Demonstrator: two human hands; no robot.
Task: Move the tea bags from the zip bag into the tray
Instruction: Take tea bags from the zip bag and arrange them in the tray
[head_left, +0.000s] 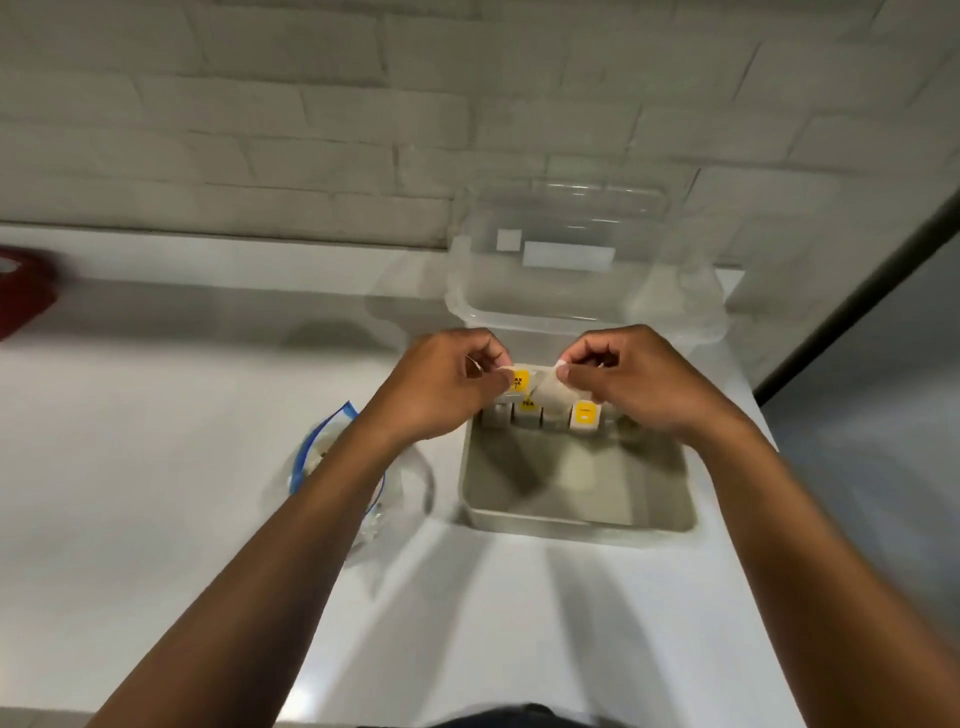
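Note:
Over the far end of the pale tray (571, 512), both hands hold tea bags with yellow tags. My left hand (441, 384) pinches one tea bag (519, 380) by its edge. My right hand (639, 379) pinches another tea bag (548, 392) that hangs tilted between the hands. A row of tea bags (584, 415) stands upright along the tray's far wall. The clear zip bag (332, 457) with a blue seal lies on the counter left of the tray, partly hidden by my left forearm.
A clear plastic lid or container (571, 249) stands upright behind the tray against the white brick wall. A blurred red object (23, 291) sits at the far left of the white counter. The counter's right edge runs close beside the tray.

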